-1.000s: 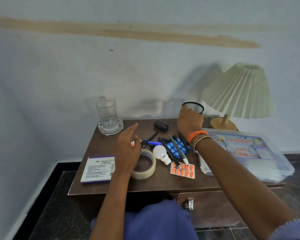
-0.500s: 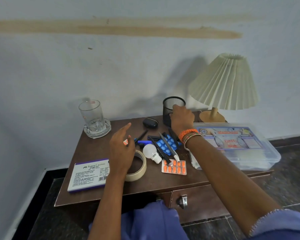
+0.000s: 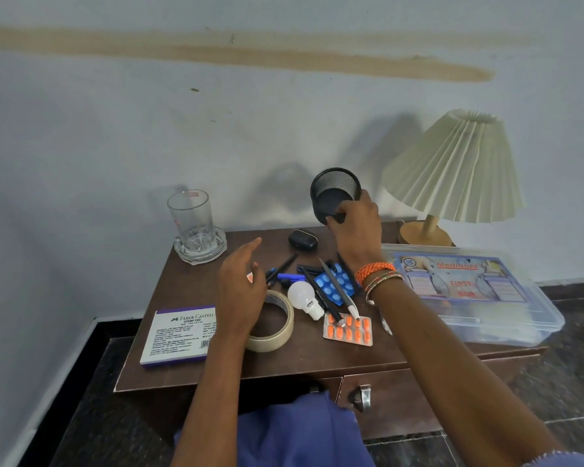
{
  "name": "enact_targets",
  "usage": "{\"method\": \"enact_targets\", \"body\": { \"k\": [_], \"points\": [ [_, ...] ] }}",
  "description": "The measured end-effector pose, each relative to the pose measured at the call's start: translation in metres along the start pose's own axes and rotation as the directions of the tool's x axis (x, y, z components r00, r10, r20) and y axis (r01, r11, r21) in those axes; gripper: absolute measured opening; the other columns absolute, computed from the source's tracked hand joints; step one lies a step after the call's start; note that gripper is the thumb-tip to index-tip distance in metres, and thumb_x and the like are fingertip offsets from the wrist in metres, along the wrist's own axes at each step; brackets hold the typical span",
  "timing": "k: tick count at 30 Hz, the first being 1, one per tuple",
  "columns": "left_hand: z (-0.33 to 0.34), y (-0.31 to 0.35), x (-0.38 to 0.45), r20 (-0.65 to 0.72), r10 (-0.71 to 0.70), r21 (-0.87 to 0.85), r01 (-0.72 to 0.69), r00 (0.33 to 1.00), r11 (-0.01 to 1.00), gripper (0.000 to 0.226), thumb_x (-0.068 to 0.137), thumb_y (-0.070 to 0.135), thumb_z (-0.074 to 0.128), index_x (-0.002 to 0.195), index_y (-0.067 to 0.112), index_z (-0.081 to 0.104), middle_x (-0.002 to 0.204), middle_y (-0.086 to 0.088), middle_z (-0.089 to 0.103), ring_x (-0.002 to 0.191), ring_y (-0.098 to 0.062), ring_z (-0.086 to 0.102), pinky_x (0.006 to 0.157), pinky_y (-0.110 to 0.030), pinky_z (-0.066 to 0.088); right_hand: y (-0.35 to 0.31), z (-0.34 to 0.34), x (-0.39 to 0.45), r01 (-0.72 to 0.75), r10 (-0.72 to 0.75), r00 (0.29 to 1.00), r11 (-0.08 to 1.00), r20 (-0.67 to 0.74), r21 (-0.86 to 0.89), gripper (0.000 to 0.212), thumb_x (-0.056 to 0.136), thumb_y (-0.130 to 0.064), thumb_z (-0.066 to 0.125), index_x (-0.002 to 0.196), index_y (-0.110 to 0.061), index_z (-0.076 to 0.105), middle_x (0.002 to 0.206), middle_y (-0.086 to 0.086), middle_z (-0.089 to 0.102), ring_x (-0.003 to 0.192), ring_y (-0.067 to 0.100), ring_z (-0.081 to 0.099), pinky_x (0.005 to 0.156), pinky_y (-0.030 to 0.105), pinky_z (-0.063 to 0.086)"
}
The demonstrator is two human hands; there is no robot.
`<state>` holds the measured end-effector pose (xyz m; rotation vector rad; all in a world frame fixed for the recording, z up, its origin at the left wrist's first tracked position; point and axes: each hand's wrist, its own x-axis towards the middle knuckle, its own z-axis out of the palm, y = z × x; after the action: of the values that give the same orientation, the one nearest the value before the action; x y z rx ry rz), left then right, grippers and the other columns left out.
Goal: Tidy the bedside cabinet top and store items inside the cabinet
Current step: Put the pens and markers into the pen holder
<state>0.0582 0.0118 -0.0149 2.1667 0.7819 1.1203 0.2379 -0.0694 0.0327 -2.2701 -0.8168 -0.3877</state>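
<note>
One glass (image 3: 190, 217), one lamp (image 3: 452, 173), two pill strips (image 3: 348, 329), one tape roll (image 3: 277, 323)

Brown cabinet top (image 3: 317, 360), tape roll (image 3: 285, 326), pills (image 3: 348, 330)

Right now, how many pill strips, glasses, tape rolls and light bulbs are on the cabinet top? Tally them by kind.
Pill strips: 2, the orange pill strip and the blue pill strip
Glasses: 1, the glass
Tape rolls: 1, the tape roll
Light bulbs: 1, the light bulb
Total: 5
</note>
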Motion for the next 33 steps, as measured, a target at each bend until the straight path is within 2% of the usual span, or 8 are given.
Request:
{"method": "enact_targets", "body": {
  "k": [5, 11, 13, 16, 19, 24, 29, 33],
  "points": [
    [-0.008, -0.008, 0.005, -0.110, -0.141, -0.026, 0.139, 0.984, 0.990, 0.041, 0.089, 0.000, 0.048, 0.127, 0.012, 0.056, 0.128, -0.005, 0.060, 0.120, -0.016, 0.053, 0.097, -0.021, 0.038, -0.040, 0.011, -0.011, 0.000, 0.027, 0.996, 0.954, -0.085, 0.300, 0.011, 0.081, -0.015, 0.070, 0.088, -0.007, 0.070, 0.137, 0.010, 0.038, 0.116, 0.025, 0.051, 0.087, 0.019, 0.038],
    [-0.022, -0.009, 0.025, -0.204, -0.356, -0.179, 0.323, 0.912, 0.929, 0.038, 0.090, 0.001, 0.049, 0.124, 0.014, 0.058, 0.119, 0.003, 0.061, 0.107, -0.012, 0.057, 0.087, -0.022, 0.044, -0.094, 0.056, -0.009, -0.132, 0.116, 0.991, 0.921, 0.066, 0.366, 0.018, 0.080, -0.018, 0.070, 0.095, -0.008, 0.071, 0.119, 0.011, 0.046, 0.103, 0.028, 0.055, 0.091, 0.028, 0.043],
    [-0.029, -0.012, 0.029, -0.169, -0.343, -0.175, 0.314, 0.924, 0.933, 0.036, 0.089, 0.001, 0.050, 0.121, 0.017, 0.059, 0.107, 0.009, 0.056, 0.095, -0.005, 0.053, 0.077, -0.014, 0.042, -0.098, 0.070, -0.009, -0.132, 0.109, 0.990, 0.929, 0.086, 0.346, 0.021, 0.077, -0.020, 0.071, 0.095, -0.010, 0.072, 0.115, 0.011, 0.052, 0.102, 0.029, 0.055, 0.090, 0.032, 0.046],
    [-0.034, -0.022, 0.037, -0.091, -0.328, -0.118, 0.317, 0.940, 0.941, 0.036, 0.089, 0.004, 0.052, 0.121, 0.020, 0.058, 0.108, 0.007, 0.059, 0.089, -0.004, 0.052, 0.064, -0.006, 0.035, -0.101, 0.082, -0.003, -0.096, 0.067, 0.992, 0.955, 0.112, 0.280, 0.025, 0.076, -0.023, 0.071, 0.099, -0.013, 0.072, 0.111, 0.012, 0.061, 0.107, 0.030, 0.054, 0.088, 0.032, 0.047],
    [-0.035, -0.030, 0.039, -0.004, -0.333, -0.046, 0.333, 0.943, 0.942, 0.037, 0.089, 0.008, 0.052, 0.123, 0.023, 0.056, 0.118, 0.002, 0.063, 0.092, -0.008, 0.054, 0.066, -0.009, 0.035, -0.107, 0.082, 0.008, -0.041, 0.006, 0.990, 0.966, 0.137, 0.255, 0.025, 0.078, -0.020, 0.068, 0.102, -0.015, 0.070, 0.113, 0.011, 0.062, 0.112, 0.030, 0.050, 0.086, 0.030, 0.044],
    [-0.035, -0.031, 0.038, 0.155, -0.315, -0.004, 0.320, 0.936, 0.948, 0.037, 0.091, 0.010, 0.052, 0.126, 0.021, 0.055, 0.127, 0.000, 0.060, 0.106, -0.010, 0.056, 0.084, -0.022, 0.040, -0.109, 0.091, 0.006, -0.010, -0.027, 0.991, 0.960, 0.128, 0.280, 0.024, 0.077, -0.019, 0.071, 0.100, -0.013, 0.071, 0.110, 0.011, 0.065, 0.107, 0.028, 0.056, 0.086, 0.031, 0.048],
    [-0.041, -0.029, 0.038, 0.170, -0.278, -0.007, 0.284, 0.945, 0.959, 0.033, 0.091, 0.011, 0.052, 0.123, 0.018, 0.058, 0.121, -0.001, 0.063, 0.098, -0.006, 0.054, 0.080, -0.019, 0.040, -0.112, 0.101, 0.000, -0.014, -0.027, 0.986, 0.971, 0.164, 0.239, 0.029, 0.076, -0.017, 0.072, 0.105, -0.010, 0.069, 0.111, 0.012, 0.063, 0.106, 0.028, 0.057, 0.086, 0.035, 0.052],
    [-0.044, -0.026, 0.037, 0.161, -0.232, 0.007, 0.234, 0.959, 0.972, 0.028, 0.092, 0.012, 0.052, 0.119, 0.018, 0.061, 0.116, -0.001, 0.064, 0.093, -0.003, 0.053, 0.069, -0.005, 0.036, -0.113, 0.099, -0.001, -0.034, -0.005, 0.983, 0.978, 0.186, 0.208, 0.030, 0.076, -0.016, 0.071, 0.104, -0.008, 0.068, 0.110, 0.013, 0.062, 0.104, 0.029, 0.058, 0.085, 0.037, 0.054]
  ]
}}
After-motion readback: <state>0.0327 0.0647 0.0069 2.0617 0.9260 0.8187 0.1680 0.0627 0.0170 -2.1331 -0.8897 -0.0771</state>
